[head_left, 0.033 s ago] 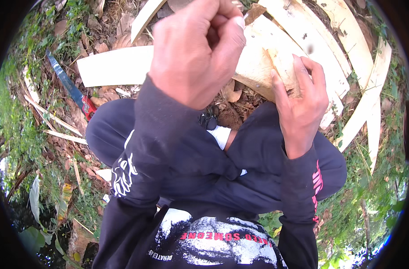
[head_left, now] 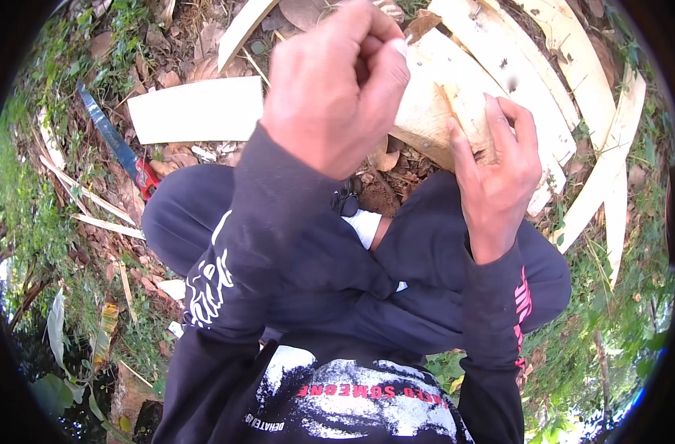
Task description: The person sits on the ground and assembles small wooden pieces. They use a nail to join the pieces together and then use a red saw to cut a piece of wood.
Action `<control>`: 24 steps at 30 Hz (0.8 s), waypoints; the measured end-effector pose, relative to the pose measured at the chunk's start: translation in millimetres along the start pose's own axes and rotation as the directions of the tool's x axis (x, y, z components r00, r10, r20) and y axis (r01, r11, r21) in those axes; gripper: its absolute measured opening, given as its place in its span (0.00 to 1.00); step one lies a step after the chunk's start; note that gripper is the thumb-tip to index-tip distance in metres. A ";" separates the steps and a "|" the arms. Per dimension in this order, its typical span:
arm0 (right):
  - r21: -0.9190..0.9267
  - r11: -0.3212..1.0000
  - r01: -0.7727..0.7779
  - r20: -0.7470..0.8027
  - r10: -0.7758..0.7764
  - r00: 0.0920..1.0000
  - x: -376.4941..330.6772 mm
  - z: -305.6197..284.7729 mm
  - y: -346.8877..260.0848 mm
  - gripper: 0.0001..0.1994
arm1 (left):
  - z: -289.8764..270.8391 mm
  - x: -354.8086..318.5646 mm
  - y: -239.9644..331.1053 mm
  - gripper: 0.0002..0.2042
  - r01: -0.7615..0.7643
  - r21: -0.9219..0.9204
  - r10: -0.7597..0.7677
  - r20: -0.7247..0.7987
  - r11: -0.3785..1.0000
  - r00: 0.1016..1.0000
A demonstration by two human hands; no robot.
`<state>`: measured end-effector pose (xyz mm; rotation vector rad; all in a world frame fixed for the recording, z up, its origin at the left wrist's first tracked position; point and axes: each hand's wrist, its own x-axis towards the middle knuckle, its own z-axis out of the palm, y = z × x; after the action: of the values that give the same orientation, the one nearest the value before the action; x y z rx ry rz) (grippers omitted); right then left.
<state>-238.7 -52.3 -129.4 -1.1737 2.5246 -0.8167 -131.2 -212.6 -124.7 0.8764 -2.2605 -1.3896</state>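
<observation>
My left hand (head_left: 337, 89) is raised over the work, its fingers curled into a fist. What it grips, if anything, is hidden behind the fingers; a small pale tip shows by the thumb. My right hand (head_left: 502, 163) holds the near edge of a pale wooden piece (head_left: 424, 111), thumb on one side and fingers bent on the other. This piece has a rough, split raised part (head_left: 463, 103) between thumb and fingers. It lies on the ground in front of my crossed legs.
A flat pale board (head_left: 197, 111) lies left of my left hand. Beyond it rests a handsaw (head_left: 115, 140) with a red handle. Several long wooden strips (head_left: 581, 66) fan out at the right. Dry leaves (head_left: 204, 41) and green plants cover the ground around.
My left hand has shifted slightly to the right and uncovered the right end of the flat board. My right hand stays in place on the wooden piece.
</observation>
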 end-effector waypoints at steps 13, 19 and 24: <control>-0.004 1.000 -0.013 0.012 0.013 1.000 -0.2 0.2 -1.3 0.23 | 42.1 3.5 -0.8 0.05 -0.131 0.034 0.134 -0.090 0.991 0.987; 0.010 1.000 -0.004 0.009 0.004 1.000 -0.4 0.3 -1.7 0.22 | 45.7 2.2 -6.2 0.06 -0.184 0.106 0.189 -0.040 0.977 0.981; 0.020 1.000 0.007 -0.003 -0.007 1.000 -1.1 1.1 -0.2 0.22 | 47.5 3.2 -9.7 0.05 -0.252 0.176 0.253 0.018 0.952 0.967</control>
<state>-237.4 -51.9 -130.2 -1.1771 2.5094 -0.8443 -157.9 -185.9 -155.3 0.6121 -2.4213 -1.0868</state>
